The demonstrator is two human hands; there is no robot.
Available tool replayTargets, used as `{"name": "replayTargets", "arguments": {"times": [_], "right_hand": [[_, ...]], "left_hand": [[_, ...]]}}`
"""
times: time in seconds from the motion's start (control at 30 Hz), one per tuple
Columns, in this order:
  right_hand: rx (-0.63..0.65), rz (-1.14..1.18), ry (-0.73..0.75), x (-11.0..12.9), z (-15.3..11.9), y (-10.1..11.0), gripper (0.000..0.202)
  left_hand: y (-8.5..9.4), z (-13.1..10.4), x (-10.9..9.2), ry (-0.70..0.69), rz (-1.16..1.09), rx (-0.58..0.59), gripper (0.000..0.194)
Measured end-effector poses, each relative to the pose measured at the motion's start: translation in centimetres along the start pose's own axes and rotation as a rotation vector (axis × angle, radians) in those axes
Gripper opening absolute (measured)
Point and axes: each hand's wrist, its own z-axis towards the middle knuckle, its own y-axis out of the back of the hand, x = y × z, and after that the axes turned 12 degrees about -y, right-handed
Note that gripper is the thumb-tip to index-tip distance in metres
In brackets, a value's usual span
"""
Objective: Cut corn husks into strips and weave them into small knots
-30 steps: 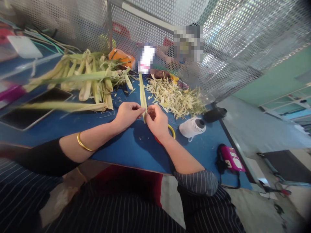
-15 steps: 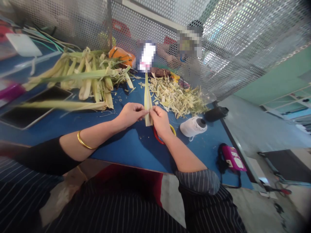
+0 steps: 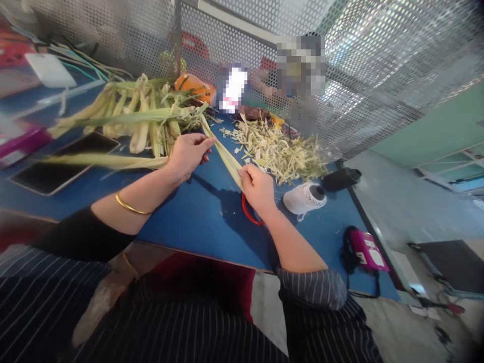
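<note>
A long pale-green leaf strip is stretched slantwise between my two hands above the blue table. My left hand pinches it near its upper part between thumb and fingers. At the strip's lower end, my right hand is closed around it, hiding the tip. Under my right hand lies a red ring-shaped thing, partly covered. Left of my left hand is a pile of similar pale-green leaf bundles. A heap of shredded leaf scraps lies beyond my right hand.
To the right stand a white thread cone and a black cone. A purple box with a black cord sits near the table's right edge. A dark flat panel lies left. Perforated metal mesh rises behind; a person is beyond it.
My left hand has moved up and left along the strip, away from my right hand. The strip has swung from nearly straight ahead to a slant. The view has shifted slightly.
</note>
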Motion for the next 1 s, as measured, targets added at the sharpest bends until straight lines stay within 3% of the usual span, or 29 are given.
{"name": "replayTargets", "arguments": {"times": [0.07,0.17,0.23,0.27,0.33,0.4,0.43,0.53,0.57,0.63,0.83,1.0], "right_hand": [[-0.012,-0.025,-0.013,-0.3,0.2,0.0,0.024],[-0.081,-0.013,-0.089,-1.0,0.7,0.1,0.025],[-0.119,0.037,-0.136,-1.4,0.9,0.2,0.028],[-0.129,0.071,-0.157,-1.6,1.0,0.3,0.029],[-0.155,0.133,-0.181,-1.7,1.1,0.4,0.029],[-0.183,0.163,-0.177,-1.6,1.0,0.4,0.026],[-0.192,0.164,-0.17,-1.5,0.9,0.5,0.026],[-0.184,0.144,-0.169,-1.1,0.7,0.3,0.027],[-0.182,0.137,-0.173,-1.0,0.6,0.2,0.027],[-0.18,0.124,-0.174,-0.7,0.3,-0.1,0.025],[-0.1,0.177,-0.079,0.0,-0.5,-0.3,0.024],[0.076,0.474,-0.172,0.0,-0.2,-0.5,0.025]], "left_hand": [[0.0,0.2,0.2,0.008,-0.029,-0.042,0.023],[0.4,0.8,0.7,-0.024,-0.05,-0.237,0.024],[1.0,1.2,1.0,-0.039,0.026,-0.279,0.023],[1.3,1.3,1.1,-0.06,0.114,-0.225,0.022],[1.7,1.2,1.2,-0.204,0.429,0.072,0.015],[1.7,0.5,0.9,-0.434,0.71,0.155,0.044],[1.5,0.0,0.6,-0.522,0.773,0.194,0.048],[0.6,-1.8,-0.6,-0.638,0.791,0.167,0.021],[0.2,-2.4,-1.0,-0.625,0.781,0.122,0.021],[-0.5,-3.6,-1.5,-0.591,0.757,0.147,0.031],[-1.0,-4.6,-1.4,-0.872,0.638,0.526,0.024],[-0.5,-3.6,-1.2,-0.993,0.727,0.634,0.025]]}}
